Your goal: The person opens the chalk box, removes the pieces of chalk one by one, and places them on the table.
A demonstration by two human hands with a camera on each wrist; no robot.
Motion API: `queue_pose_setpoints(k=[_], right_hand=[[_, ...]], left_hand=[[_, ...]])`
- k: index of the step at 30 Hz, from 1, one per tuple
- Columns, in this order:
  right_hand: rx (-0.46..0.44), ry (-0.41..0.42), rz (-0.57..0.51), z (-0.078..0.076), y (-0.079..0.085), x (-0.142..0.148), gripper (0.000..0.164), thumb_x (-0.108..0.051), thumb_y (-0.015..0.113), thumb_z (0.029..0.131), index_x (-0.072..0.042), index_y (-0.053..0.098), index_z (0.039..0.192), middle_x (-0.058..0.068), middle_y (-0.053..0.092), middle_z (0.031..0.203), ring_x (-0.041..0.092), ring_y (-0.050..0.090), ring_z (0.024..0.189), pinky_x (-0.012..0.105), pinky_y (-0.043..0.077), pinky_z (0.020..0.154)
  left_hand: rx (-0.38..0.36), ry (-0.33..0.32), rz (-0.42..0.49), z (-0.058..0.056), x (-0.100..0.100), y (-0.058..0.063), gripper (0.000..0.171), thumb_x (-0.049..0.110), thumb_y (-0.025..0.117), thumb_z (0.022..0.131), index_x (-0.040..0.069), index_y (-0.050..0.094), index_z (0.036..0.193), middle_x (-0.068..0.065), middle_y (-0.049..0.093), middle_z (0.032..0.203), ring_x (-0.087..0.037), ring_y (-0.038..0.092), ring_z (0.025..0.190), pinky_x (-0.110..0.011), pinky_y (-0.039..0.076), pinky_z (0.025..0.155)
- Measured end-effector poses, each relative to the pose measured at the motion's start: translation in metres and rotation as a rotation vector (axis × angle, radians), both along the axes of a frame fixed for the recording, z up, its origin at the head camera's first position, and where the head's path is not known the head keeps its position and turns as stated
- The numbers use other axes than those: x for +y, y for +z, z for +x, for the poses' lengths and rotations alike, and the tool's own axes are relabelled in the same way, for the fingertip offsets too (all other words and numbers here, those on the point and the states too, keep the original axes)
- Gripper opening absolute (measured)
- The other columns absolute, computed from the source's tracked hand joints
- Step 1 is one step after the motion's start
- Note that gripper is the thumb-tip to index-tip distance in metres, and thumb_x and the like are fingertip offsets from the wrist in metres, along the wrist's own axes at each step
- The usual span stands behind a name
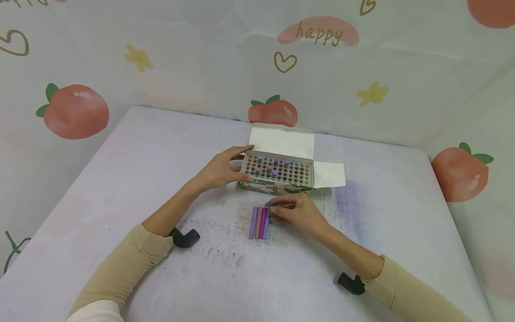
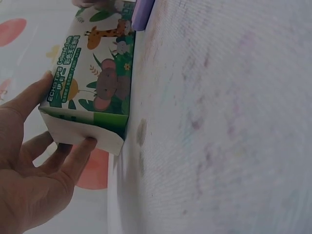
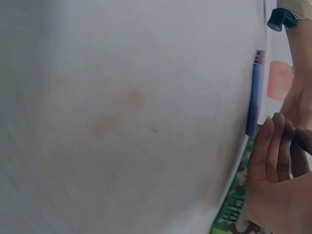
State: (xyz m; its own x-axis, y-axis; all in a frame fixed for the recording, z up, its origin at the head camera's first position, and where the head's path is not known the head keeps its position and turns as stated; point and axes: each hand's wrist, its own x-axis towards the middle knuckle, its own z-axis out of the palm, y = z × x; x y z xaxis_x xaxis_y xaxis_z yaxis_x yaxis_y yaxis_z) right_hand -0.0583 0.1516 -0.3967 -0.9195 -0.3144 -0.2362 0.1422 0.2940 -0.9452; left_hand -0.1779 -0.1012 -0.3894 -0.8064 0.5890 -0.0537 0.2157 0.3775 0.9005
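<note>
An open chalk box [image 1: 277, 172] stands at the table's back, its holes holding several purple chalk sticks [image 1: 276, 162]. My left hand [image 1: 221, 167] grips the box's left end, thumb at the front corner and forefinger at the back. In the left wrist view, its fingertips press the white end flap [image 2: 92, 131]. In front of the box, several chalks [image 1: 259, 222] in lavender, mauve, magenta and blue-violet lie side by side. Beside their upper right end is my right hand [image 1: 299, 212], fingers loosely bent and thumb close to the blue-violet chalk [image 3: 253, 92]. Nothing shows between its fingers.
Behind the box its white lid [image 1: 281, 138] is folded back, and a side flap [image 1: 329, 174] sticks out to the right. Chalk smudges mark the white table [image 1: 193, 277]. A printed cloth [image 1: 193, 58] hangs around the back and sides.
</note>
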Motion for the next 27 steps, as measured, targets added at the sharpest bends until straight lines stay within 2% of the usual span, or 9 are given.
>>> queue_pose_setpoints(k=[3,6,10,14,18,23,27], right_hand=[[0.038,0.013,0.022,-0.001,0.006,0.001,0.023,-0.012,0.068,0.094,-0.003,0.074,0.115,0.013,0.073,0.105,0.028,0.071,0.087,0.034,0.063,0.075],[0.064,0.026,0.013,-0.003,0.012,0.002,0.023,-0.012,0.067,0.095,0.000,0.072,0.115,0.018,0.072,0.101,0.034,0.070,0.085,0.039,0.062,0.075],[0.077,0.027,-0.022,-0.005,0.021,0.004,0.025,-0.010,0.067,0.095,0.005,0.070,0.115,0.018,0.071,0.107,0.039,0.068,0.092,0.049,0.061,0.079],[0.125,0.024,-0.025,-0.009,0.030,0.007,0.023,-0.008,0.068,0.094,0.005,0.070,0.113,0.016,0.071,0.108,0.041,0.066,0.097,0.052,0.060,0.079],[0.182,0.017,-0.017,-0.014,0.035,0.011,0.020,-0.008,0.068,0.094,0.003,0.072,0.111,0.020,0.072,0.104,0.044,0.066,0.095,0.050,0.061,0.078],[0.230,-0.006,0.015,-0.019,0.040,0.015,0.019,-0.009,0.069,0.094,0.002,0.072,0.109,0.022,0.071,0.102,0.040,0.067,0.091,0.040,0.062,0.074],[0.262,-0.024,0.058,-0.022,0.046,0.019,0.017,-0.011,0.069,0.094,-0.002,0.074,0.108,0.017,0.072,0.101,0.038,0.067,0.088,0.040,0.062,0.071]], left_hand=[[0.001,0.002,0.003,0.000,-0.001,0.000,0.086,0.025,0.083,0.084,0.028,0.035,0.155,-0.004,0.033,0.156,-0.029,0.036,0.141,-0.036,0.047,0.109],[0.001,0.004,0.002,0.001,-0.001,0.001,0.086,0.025,0.083,0.084,0.028,0.035,0.155,-0.004,0.032,0.157,-0.029,0.036,0.141,-0.037,0.047,0.109],[-0.004,0.004,0.002,0.002,-0.001,0.001,0.086,0.026,0.083,0.083,0.028,0.035,0.155,-0.004,0.033,0.157,-0.030,0.036,0.142,-0.037,0.046,0.110],[-0.010,0.000,0.009,0.001,-0.001,0.001,0.086,0.026,0.083,0.083,0.029,0.035,0.155,-0.004,0.032,0.157,-0.031,0.035,0.142,-0.038,0.046,0.110],[-0.015,0.003,0.011,0.001,-0.002,0.000,0.086,0.027,0.083,0.083,0.029,0.036,0.155,-0.003,0.033,0.157,-0.030,0.035,0.142,-0.037,0.046,0.110],[-0.015,0.006,0.021,0.001,-0.002,0.000,0.086,0.026,0.083,0.083,0.026,0.035,0.155,-0.005,0.034,0.155,-0.029,0.036,0.141,-0.039,0.046,0.110],[-0.019,0.008,0.018,0.001,-0.001,0.001,0.086,0.026,0.083,0.083,0.026,0.036,0.155,-0.005,0.035,0.154,-0.029,0.036,0.141,-0.039,0.046,0.110]])
